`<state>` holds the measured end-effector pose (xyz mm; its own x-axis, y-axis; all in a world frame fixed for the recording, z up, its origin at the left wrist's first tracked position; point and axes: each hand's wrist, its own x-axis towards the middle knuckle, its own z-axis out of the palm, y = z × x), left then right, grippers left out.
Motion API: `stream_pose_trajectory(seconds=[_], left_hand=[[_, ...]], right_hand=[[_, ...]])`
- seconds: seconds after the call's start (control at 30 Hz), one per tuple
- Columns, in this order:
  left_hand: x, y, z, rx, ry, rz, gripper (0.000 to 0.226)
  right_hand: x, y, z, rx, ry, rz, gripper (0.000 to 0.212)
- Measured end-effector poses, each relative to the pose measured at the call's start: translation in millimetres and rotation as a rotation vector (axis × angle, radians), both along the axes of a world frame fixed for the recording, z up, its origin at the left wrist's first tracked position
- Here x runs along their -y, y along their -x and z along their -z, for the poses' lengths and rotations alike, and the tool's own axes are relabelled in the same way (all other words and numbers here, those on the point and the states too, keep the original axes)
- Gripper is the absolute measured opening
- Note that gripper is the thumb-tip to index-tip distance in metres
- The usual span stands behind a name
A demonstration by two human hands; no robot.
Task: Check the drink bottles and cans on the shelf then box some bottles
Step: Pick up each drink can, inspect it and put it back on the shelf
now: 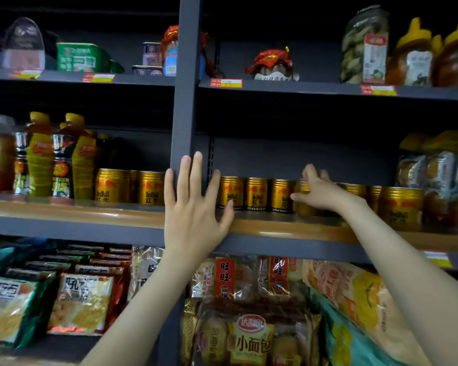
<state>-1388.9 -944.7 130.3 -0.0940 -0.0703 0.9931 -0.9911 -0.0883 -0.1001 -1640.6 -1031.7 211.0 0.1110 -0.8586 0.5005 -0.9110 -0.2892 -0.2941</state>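
Left hand open on the post; your right hand grips a can — yank it, nine-o'clock neighbours could topple.

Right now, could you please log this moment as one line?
phase: checking cans | left hand: flat against shelf post | right hand: grips gold can

This is a grocery shop. Dark metal shelves carry price tags on their front edges, rows of identical gold cans at the centre, jars at 1 o'clock and snack packets at 7 o'clock.
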Motion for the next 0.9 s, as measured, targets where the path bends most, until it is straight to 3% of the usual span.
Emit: stream_pose_trajectory(seconds=[0.17,0.33,0.4,0.5,0.63,0.7,0.9], left_hand=[[2.1,2.7,0.8,-0.009,0.005,0.029,0.057],[1.4,-0.9,1.2,0.016,0.017,0.12,0.055],[-2.4,0.8,1.8,0.011,0.029,0.24,0.052],[-23.7,5.1,10.8,-0.007,-0.039,0.596,0.052],[-92.1,-4.7,34.9,-0.178,-0.52,1.163,0.079],[-117.1,-26.0,57.1,-0.297,-0.693,1.322,0.078],[-156.8,-121.5,163.0,-0.502,-0.993,1.148,0.076]], right_hand=[[-12.3,-2.8,0.7,0.094,0.177,-0.118,0.058],[-61.6,-15.0,-4.5,0.312,0.451,-0.252,0.081],[-93.9,-24.3,-5.1,0.362,0.555,-0.27,0.084],[-151.6,-44.6,10.8,0.429,0.597,-0.338,0.088],[-219.8,-90.9,65.4,0.507,0.453,-0.527,0.095],[-242.8,-124.1,100.8,0.543,0.318,-0.607,0.1],[-262.5,-217.1,214.5,0.78,-0.196,-0.584,0.097]])
